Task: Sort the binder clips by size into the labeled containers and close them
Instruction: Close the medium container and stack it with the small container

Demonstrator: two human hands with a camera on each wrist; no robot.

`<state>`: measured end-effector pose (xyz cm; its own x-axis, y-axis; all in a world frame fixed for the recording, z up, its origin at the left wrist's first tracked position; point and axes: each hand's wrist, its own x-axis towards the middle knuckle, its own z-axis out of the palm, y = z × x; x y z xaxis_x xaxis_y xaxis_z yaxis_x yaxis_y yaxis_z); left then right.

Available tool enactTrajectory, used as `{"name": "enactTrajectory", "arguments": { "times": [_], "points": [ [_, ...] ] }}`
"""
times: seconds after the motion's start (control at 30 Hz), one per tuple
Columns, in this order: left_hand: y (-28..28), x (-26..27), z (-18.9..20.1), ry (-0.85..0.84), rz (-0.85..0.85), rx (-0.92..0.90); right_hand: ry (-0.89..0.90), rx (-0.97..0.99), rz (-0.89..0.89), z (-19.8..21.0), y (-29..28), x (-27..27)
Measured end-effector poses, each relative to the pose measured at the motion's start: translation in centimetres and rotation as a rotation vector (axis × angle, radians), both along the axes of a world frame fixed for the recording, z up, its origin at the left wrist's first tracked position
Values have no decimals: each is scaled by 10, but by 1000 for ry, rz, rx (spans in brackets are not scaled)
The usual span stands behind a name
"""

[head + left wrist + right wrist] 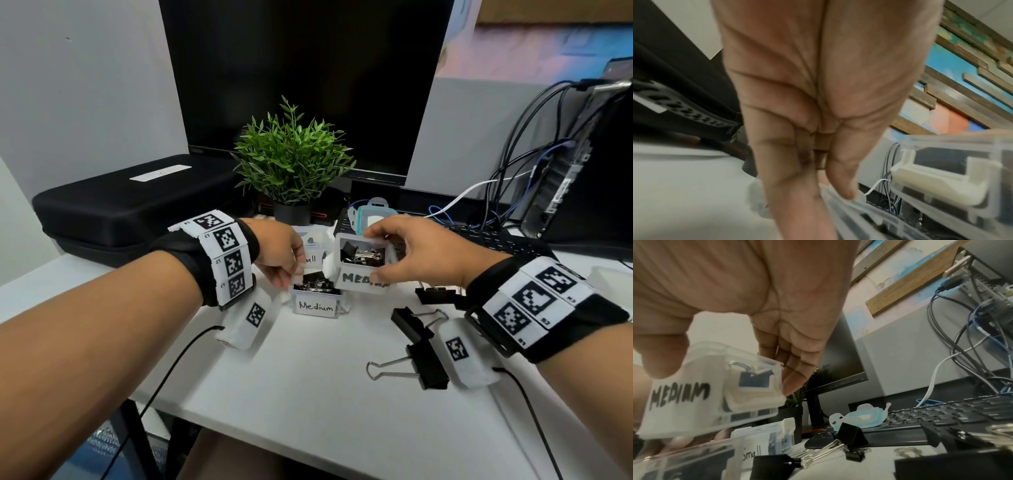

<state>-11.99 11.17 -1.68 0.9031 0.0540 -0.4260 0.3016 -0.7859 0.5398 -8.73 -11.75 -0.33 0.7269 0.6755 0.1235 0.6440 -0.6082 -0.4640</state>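
Head view: the right hand (407, 253) lifts 1 clear plastic "MEDIUM" box (363, 267) of black clips, tilted, probably to pour into the 2nd "Medium" box (317, 301) that the left hand (277, 253) pinches steady. 3 large black binder clips (424, 366) lie loose on the white desk (308, 394).

Left wrist view: fingertips (846, 193) nip that box's rim.

Right wrist view: thumb and fingers (795, 378) clamp the lifted box; a "Small" box (760, 446) stands behind.

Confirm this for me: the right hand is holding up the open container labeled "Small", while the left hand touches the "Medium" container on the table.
Not quite. The container the right hand holds up reads "MEDIUM", not "Small"; the head and right wrist views both show the label. The "Small" container stands on the table behind. The rest holds: the left hand touches the "Medium" container on the table.
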Motion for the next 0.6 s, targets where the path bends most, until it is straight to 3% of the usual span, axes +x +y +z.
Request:
{"name": "enactTrajectory", "arguments": {
  "times": [0.2,0.6],
  "points": [
    [-7,-5,7,-48,102,-214,-2,-43,27,-5,19,-5],
    [-5,-6,15,-13,118,-281,-62,-71,37,-13,37,-5]
  ]
}}
